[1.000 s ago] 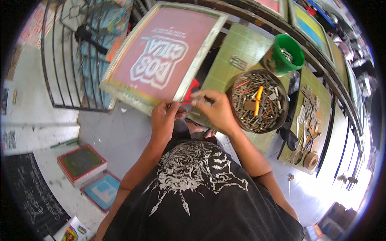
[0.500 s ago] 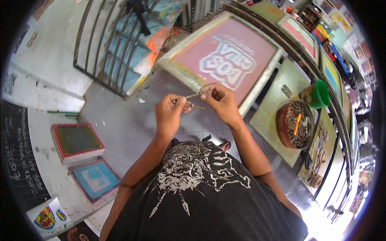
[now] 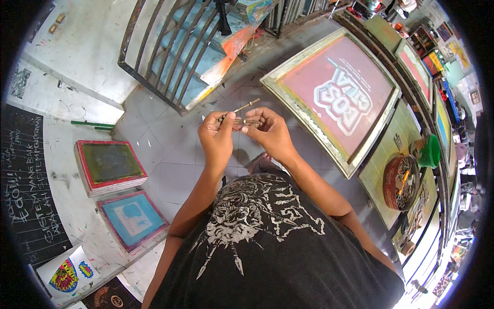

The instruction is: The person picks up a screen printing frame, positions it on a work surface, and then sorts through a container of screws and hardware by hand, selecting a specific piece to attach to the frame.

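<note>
In front of my chest, my left hand (image 3: 216,138) is closed round two thin metal rods that look like long bolts. One bolt (image 3: 256,100) sticks up at a slant past the thumb, with a nut-like collar on its shaft. The lower bolt (image 3: 237,121) lies level between both hands. My right hand (image 3: 271,133) pinches its far end with thumb and fingertips, close to another nut-like collar. The fingers hide parts of both rods, so I cannot tell their threads or heads.
A large pink printing screen (image 3: 316,67) stands to the right. Beyond it, a round tin (image 3: 389,183) of metal bits and a green bucket (image 3: 431,151) rest on a board. Two smaller screens, one red-framed (image 3: 85,170), lie left. A barred metal gate (image 3: 154,77) borders blue steps.
The view has shifted, so the surroundings sit further right. The upper bolt, earlier pinched by my right hand, now stands free of it; my right fingers have moved down to the lower bolt.
</note>
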{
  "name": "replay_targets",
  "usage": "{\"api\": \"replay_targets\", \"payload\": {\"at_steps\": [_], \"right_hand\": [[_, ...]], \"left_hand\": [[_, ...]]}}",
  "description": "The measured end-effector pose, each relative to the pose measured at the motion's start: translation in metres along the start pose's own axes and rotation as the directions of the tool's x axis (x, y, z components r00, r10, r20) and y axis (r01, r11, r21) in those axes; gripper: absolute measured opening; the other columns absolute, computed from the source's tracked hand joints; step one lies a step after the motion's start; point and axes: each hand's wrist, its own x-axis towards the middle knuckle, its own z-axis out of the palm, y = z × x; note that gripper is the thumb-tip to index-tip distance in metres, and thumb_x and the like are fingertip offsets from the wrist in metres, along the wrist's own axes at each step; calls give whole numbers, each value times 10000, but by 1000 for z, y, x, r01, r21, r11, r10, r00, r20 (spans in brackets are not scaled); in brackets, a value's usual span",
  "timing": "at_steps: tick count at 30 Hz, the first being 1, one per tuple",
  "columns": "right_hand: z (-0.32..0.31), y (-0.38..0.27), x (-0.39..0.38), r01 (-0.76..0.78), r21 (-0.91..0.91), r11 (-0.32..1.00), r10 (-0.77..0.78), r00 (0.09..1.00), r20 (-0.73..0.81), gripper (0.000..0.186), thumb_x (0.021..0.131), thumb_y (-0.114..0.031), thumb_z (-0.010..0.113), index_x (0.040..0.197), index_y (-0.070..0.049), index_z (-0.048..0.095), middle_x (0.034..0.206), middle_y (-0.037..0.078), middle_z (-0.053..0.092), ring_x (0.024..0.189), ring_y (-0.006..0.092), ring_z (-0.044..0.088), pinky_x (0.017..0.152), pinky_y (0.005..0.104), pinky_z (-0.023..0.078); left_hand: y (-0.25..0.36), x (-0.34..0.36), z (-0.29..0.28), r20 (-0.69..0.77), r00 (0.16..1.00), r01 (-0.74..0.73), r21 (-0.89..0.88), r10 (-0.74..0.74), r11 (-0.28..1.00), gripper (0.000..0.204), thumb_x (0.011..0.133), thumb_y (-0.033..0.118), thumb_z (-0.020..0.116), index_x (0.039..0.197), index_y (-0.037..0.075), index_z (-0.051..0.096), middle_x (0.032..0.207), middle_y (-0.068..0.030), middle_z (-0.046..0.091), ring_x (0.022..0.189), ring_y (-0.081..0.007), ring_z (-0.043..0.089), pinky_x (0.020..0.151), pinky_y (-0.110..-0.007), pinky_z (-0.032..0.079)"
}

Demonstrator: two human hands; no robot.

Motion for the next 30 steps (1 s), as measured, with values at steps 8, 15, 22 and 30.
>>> {"api": "replay_targets", "payload": {"at_steps": [8,15,22,30], "right_hand": [[13,25,102,115,-20,993,-112,986,125,114,881,-90,630,918,17,619,871,64,677,789,88,601,706,248,486],[-2,37,175,49,132,990,-55,998,42,58,869,-48,627,901,0,618,875,36,658,803,86,598,721,246,487],[-18,28,213,84,-39,996,-87,992,-93,104,818,-36,666,914,-3,642,866,53,659,824,85,599,728,262,487],[-11,31,282,88,-250,964,-188,892,-411,157,809,-21,690,947,17,626,858,56,657,804,96,609,722,262,499]], "left_hand": [[-2,89,-2,-103,995,11,152,5,988,87,880,65,602,867,-21,595,746,-72,639,638,-110,600,597,-246,477],[-30,160,12,-108,991,-32,369,77,929,98,876,67,618,838,-22,607,728,-60,620,631,-88,562,560,-225,448],[-65,211,7,41,931,362,39,-363,931,99,920,110,567,859,32,569,647,-1,525,543,-79,462,490,-224,373],[-98,308,13,445,688,644,-10,-573,765,174,973,222,492,924,67,556,697,41,482,559,-53,412,494,-236,340]]}}
